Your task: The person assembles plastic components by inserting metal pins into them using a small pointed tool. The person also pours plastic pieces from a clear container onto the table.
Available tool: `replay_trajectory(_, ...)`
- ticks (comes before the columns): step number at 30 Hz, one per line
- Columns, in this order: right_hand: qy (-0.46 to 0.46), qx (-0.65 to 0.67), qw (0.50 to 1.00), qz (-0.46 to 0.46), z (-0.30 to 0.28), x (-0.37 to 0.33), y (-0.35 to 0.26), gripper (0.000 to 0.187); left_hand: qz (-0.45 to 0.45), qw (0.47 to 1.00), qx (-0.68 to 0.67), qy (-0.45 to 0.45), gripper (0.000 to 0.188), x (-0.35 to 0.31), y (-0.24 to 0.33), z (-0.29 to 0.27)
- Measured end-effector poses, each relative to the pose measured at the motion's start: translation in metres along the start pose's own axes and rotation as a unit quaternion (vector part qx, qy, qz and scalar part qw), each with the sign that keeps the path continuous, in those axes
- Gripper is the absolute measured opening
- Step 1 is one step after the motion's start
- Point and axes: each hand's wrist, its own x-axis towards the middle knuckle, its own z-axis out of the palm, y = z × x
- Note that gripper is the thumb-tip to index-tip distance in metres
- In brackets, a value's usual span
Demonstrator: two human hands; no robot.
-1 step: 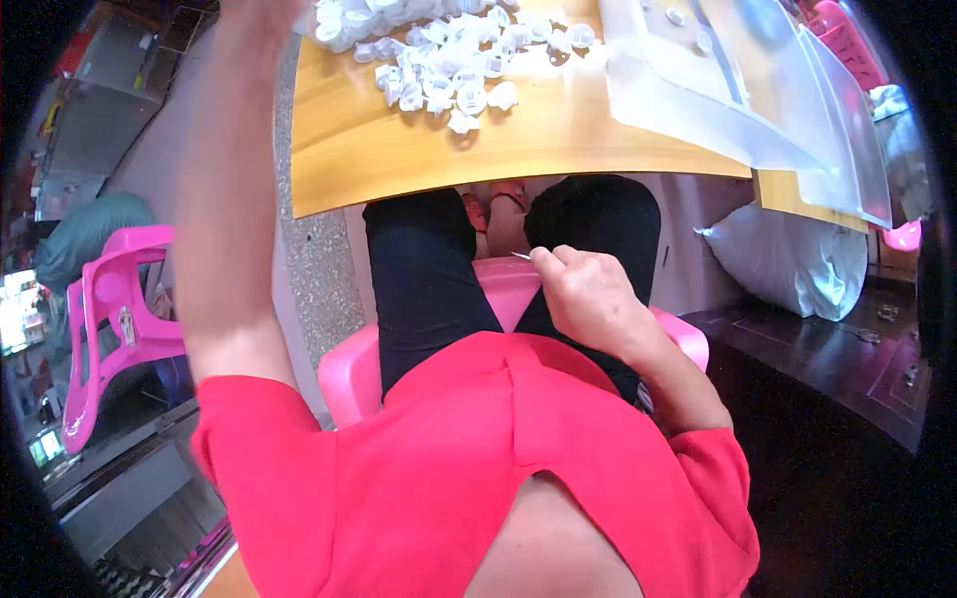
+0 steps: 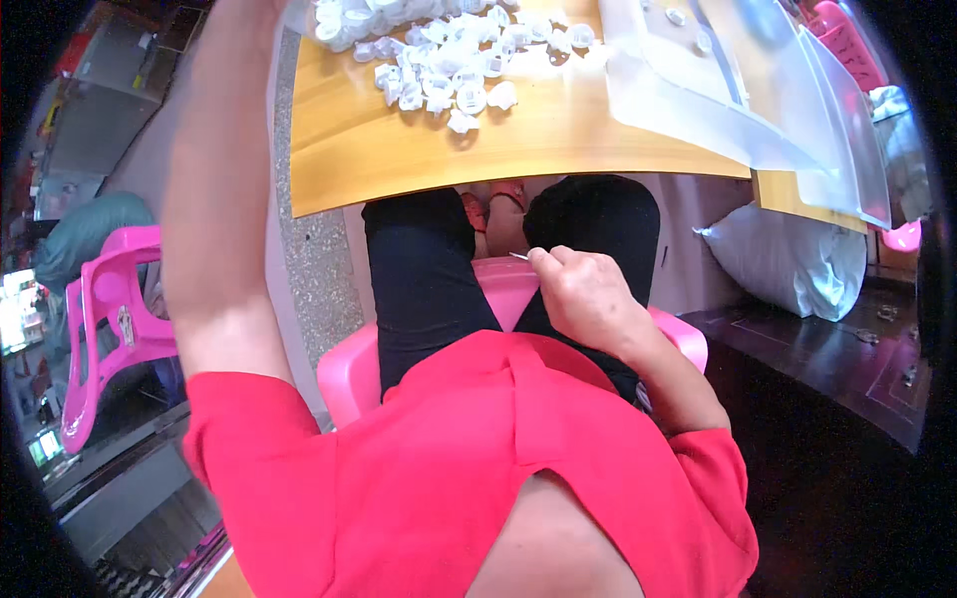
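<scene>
My left forearm stretches up along the left side of the table, blurred by motion. The hand at its end runs out past the top edge, beside the pile of small white translucent plastic pieces, so its fingers cannot be seen. Over my lap, my right hand is closed around a thin pointed metal tool. Only the tool's bright tip sticks out past the thumb, pointing left; the fingers hide the rest of it.
The wooden table has its near edge above my knees. A clear plastic bin with a few pieces inside stands at its right. I sit on a pink chair; another pink chair is at left. A white sack lies under the table's right end.
My left forearm has shifted slightly to the left. My right hand and its tool have barely moved, and the white pieces look the same.
</scene>
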Motion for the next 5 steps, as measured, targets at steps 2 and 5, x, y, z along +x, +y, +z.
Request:
replay_trajectory(2,-0.009,0.002,1.0,-0.008,0.003,0.005,0.0,0.015,-0.07,0.992,-0.081,-0.062,0.019,0.053,-0.023,-0.028)
replay_trajectory(5,-0.004,0.022,1.0,0.016,0.011,0.006,0.009,0.018,0.167,0.931,0.325,0.004,0.055,0.017,-0.05,-0.01)
